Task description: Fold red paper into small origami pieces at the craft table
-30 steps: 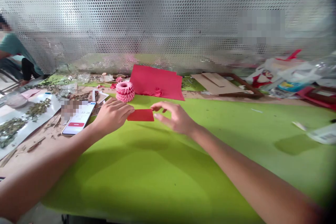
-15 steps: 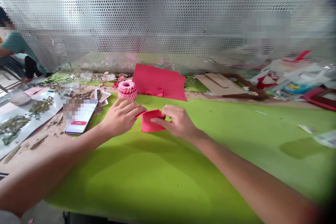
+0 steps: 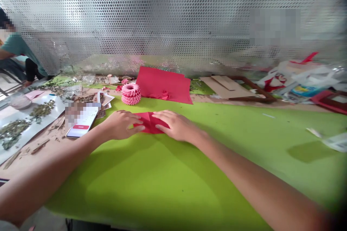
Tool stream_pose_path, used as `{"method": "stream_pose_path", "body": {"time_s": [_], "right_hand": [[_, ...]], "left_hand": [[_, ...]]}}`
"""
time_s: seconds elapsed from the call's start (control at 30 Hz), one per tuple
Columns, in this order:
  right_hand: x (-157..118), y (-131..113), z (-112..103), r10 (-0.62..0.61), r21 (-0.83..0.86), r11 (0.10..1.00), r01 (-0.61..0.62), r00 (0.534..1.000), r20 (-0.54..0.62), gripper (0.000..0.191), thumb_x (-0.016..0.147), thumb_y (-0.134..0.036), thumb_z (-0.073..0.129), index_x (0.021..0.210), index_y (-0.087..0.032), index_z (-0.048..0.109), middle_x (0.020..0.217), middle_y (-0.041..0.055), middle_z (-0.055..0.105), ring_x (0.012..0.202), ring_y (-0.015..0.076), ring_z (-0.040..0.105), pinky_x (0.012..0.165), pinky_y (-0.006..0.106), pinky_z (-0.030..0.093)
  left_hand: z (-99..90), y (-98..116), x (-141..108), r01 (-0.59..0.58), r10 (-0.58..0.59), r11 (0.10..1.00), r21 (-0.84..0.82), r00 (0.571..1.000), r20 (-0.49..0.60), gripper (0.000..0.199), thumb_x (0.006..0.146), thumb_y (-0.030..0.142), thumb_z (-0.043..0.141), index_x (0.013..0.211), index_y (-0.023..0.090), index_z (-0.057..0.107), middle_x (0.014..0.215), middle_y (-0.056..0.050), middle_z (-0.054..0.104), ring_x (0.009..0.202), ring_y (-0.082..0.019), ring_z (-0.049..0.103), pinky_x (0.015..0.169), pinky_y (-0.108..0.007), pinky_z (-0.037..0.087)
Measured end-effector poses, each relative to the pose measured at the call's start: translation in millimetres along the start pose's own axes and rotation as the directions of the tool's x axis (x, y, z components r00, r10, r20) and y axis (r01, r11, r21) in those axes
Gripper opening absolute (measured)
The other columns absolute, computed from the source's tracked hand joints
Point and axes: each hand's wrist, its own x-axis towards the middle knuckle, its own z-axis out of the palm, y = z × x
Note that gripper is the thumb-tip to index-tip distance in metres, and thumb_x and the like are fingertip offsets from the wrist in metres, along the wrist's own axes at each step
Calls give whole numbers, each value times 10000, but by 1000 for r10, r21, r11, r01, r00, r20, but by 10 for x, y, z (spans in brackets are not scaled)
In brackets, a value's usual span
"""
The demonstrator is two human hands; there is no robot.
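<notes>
A small red paper (image 3: 150,122) with creases lies on the green table surface (image 3: 151,177). My left hand (image 3: 123,125) rests at its left end, fingers apart, with the fingertips on the paper. From the right, my right hand (image 3: 176,125) lies over the paper's right part, its fingers spread and touching it. Both hands cover the paper's ends. Just behind them stands a pink ring-shaped piece of folded paper (image 3: 131,94). A larger red sheet (image 3: 164,83) lies farther back, with a small folded red piece (image 3: 165,95) on it.
On the left are a phone (image 3: 83,121), photos and dried plants (image 3: 15,130) on a white sheet. Cardboard (image 3: 230,88), a frame and plastic bags (image 3: 303,83) lie at the back right. A perforated metal panel (image 3: 162,18) stands behind. A person (image 3: 18,50) sits far left.
The small red paper was raised and bent between my hands; now it is flat on the table. Both hands have lowered and spread their fingers over it.
</notes>
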Motion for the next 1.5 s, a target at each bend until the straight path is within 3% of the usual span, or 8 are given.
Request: {"method": "stream_pose_path", "body": {"time_s": [0.1,0.27,0.37,0.77,1.03,1.23,1.5], "right_hand": [[-2,5,52,-18,41,999,17,999,40,420,996,-364,475,1356,-175,578,1394,135,569,1290,309,544,1073,544,456],[6,-52,71,-25,82,996,18,996,85,483,994,-371,471,1413,-136,519,1443,142,510,1345,297,486,1128,530,408],[10,-71,71,-22,108,994,12,996,91,470,991,-335,474,1411,-128,521,1452,143,494,1349,292,482,1135,518,403],[41,-93,102,61,136,987,-85,983,173,476,1000,-300,396,1436,-133,490,1488,87,450,1386,233,435,1200,427,322],[59,-134,131,87,141,984,-109,984,154,473,997,-282,386,1435,-140,493,1486,88,451,1380,225,445,1199,427,326],[63,-156,139,106,155,979,-129,983,150,480,990,-273,391,1434,-119,491,1485,108,447,1384,233,439,1198,434,324],[46,-131,105,142,177,968,-178,970,197,503,1002,-331,382,1452,-123,463,1510,94,418,1411,223,395,1215,420,285]], "left_hand": [[-9,27,30,42,-42,999,-6,999,-7,299,988,320,449,1033,235,732,1053,-45,763,946,-223,728,858,-346,565],[133,49,89,54,-57,998,30,995,87,389,953,215,483,1328,174,577,1366,-86,608,1225,-259,606,1042,-422,490],[197,33,95,52,-49,999,-17,990,135,409,973,218,451,1370,166,538,1431,-93,545,1280,-236,563,1089,-396,456],[126,112,111,202,-173,976,-79,943,284,508,999,284,346,1478,127,407,1542,-81,396,1413,-214,401,1198,-355,304],[193,169,111,221,-199,973,-72,951,235,522,997,311,329,1480,124,398,1544,-92,384,1416,-211,395,1201,-337,286],[162,237,131,297,-265,951,-84,925,271,546,1005,342,292,1490,107,381,1558,-95,356,1434,-215,361,1210,-359,273],[174,159,76,279,-243,955,-101,931,273,553,999,363,315,1497,130,377,1565,-76,342,1442,-216,348,1213,-361,261]]}}
